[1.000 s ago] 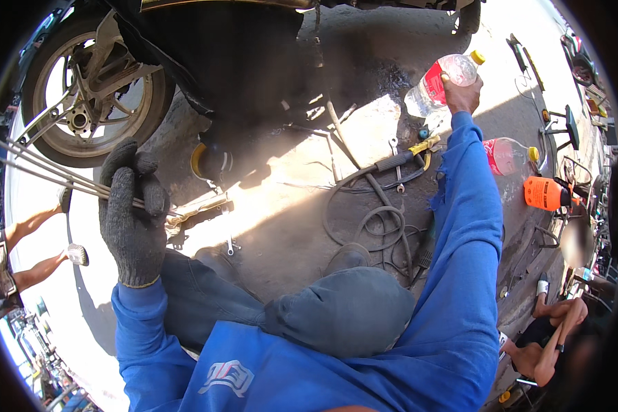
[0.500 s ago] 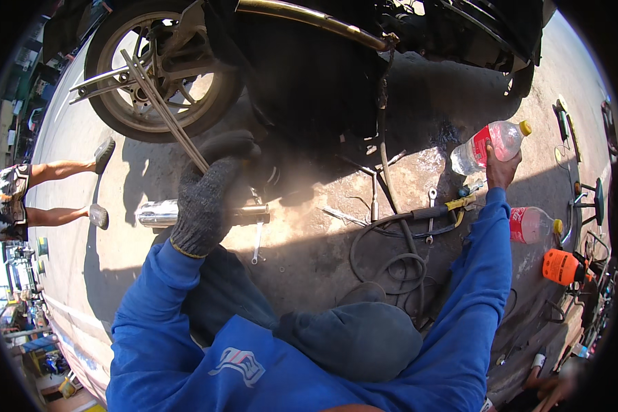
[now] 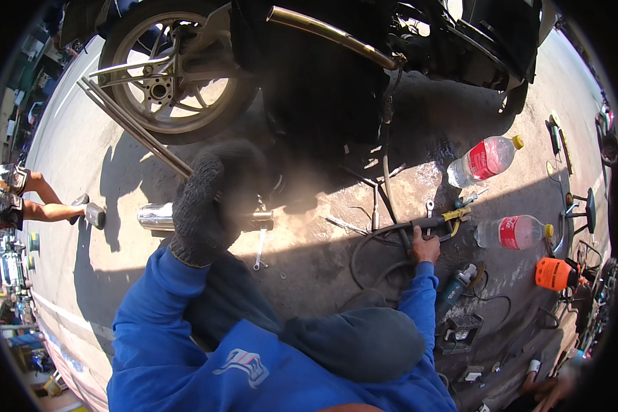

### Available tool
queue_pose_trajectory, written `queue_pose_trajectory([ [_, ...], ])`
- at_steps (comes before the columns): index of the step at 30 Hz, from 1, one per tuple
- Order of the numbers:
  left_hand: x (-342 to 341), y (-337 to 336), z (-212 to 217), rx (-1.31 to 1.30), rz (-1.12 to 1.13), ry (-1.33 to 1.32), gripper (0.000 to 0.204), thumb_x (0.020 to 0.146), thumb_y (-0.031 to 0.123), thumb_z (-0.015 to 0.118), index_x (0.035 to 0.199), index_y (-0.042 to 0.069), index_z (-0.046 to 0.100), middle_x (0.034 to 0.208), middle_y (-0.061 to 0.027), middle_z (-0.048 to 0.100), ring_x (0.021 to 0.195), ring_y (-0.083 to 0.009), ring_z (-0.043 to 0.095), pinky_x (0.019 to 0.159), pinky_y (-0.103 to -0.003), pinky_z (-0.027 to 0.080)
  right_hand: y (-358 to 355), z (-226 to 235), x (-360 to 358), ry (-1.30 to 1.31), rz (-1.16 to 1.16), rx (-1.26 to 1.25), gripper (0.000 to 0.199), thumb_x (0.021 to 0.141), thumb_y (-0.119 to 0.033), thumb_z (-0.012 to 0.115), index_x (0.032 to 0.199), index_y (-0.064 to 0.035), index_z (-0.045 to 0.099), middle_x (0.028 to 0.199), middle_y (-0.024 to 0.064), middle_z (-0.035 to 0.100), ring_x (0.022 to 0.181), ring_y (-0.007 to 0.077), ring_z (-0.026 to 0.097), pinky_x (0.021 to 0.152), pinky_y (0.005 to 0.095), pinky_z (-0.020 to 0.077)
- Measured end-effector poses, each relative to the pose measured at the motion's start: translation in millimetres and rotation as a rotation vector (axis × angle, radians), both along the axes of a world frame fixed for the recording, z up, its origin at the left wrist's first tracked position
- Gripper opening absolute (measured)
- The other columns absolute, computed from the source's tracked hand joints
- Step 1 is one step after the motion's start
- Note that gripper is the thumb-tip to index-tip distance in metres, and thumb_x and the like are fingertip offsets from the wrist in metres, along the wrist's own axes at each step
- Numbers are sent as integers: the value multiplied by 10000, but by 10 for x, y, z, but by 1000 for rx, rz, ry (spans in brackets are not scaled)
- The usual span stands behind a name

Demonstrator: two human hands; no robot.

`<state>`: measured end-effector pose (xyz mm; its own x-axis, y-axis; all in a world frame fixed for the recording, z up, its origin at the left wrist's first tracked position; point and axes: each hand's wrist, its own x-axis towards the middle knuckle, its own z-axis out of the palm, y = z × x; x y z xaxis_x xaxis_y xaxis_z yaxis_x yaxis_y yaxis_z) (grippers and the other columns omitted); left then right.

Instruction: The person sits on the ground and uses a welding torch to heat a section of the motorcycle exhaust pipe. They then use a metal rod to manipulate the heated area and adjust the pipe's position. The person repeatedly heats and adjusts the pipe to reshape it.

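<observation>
My left hand (image 3: pixel 202 209), in a grey knit glove, is closed around a few long, thin metal rods (image 3: pixel 134 127) that slant up toward the motorcycle wheel. A dark, blurred shape hides part of its fingers. Just beyond the glove a shiny metal tube (image 3: pixel 156 216) lies on the ground, with a wrench (image 3: pixel 260 248) beside it. My bare right hand (image 3: pixel 426 247) has its fingers closed at the black handle of a yellow-headed electrode holder (image 3: pixel 430 222) on the ground, its cable looping away to the left. Another wrench (image 3: pixel 429 207) lies by this handle.
Ahead stand the motorcycle's wheel (image 3: pixel 159 89) and a brass-coloured pipe (image 3: pixel 329 34). Two clear bottles (image 3: pixel 485 163) with red labels, an orange container (image 3: pixel 555 273) and an angle grinder (image 3: pixel 456 288) are at the right. Another person's legs (image 3: pixel 51 196) show at the left.
My right hand has let go of the farther bottle and moved down and left to the electrode holder. In my left hand the rods have swung leftward. The grinder has come into view.
</observation>
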<state>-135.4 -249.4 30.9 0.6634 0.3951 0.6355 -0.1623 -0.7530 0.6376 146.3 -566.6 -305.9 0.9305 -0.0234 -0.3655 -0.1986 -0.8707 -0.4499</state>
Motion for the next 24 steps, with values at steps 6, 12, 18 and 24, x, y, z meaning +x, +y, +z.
queue_pose_trajectory([
  [6, -195, -113, 125, -1087, -233, -305, 397, 1051, 193, 512, 1392, -10, 531, 1137, -163, 677, 678, -120, 568, 537, -244, 460, 381, 106, -140, -60, -104, -8, 772, 799, -548, 798, 1341, -103, 474, 1233, 267, 681, 1167, 442, 654, 984, 516, 512],
  [12, -364, 117, 270, -716, 3, -115, 384, 1022, 146, 519, 1367, -13, 575, 1022, -98, 672, 565, -63, 418, 532, -202, 370, 491, 88, 1, -63, 87, -149, 684, 884, -447, 728, 1440, -215, 406, 1241, 272, 681, 1167, 457, 652, 988, 541, 508],
  [18, -208, 747, 205, -438, 138, -37, 321, 1023, 140, 536, 1300, 15, 641, 925, -38, 640, 605, -56, 444, 557, -201, 376, 380, -161, 208, -93, 245, -34, 466, 938, -440, 635, 1260, -105, 598, 1191, 241, 707, 1134, 449, 661, 996, 497, 501],
  [24, 507, 1503, 219, 377, 251, -73, 334, 1056, 255, 574, 1316, 58, 652, 885, -48, 704, 684, -56, 561, 595, -203, 433, -66, 33, 58, -470, -68, 489, 276, 1032, -274, 526, 1193, -64, 602, 1040, 195, 701, 926, 336, 707, 857, 446, 543],
])
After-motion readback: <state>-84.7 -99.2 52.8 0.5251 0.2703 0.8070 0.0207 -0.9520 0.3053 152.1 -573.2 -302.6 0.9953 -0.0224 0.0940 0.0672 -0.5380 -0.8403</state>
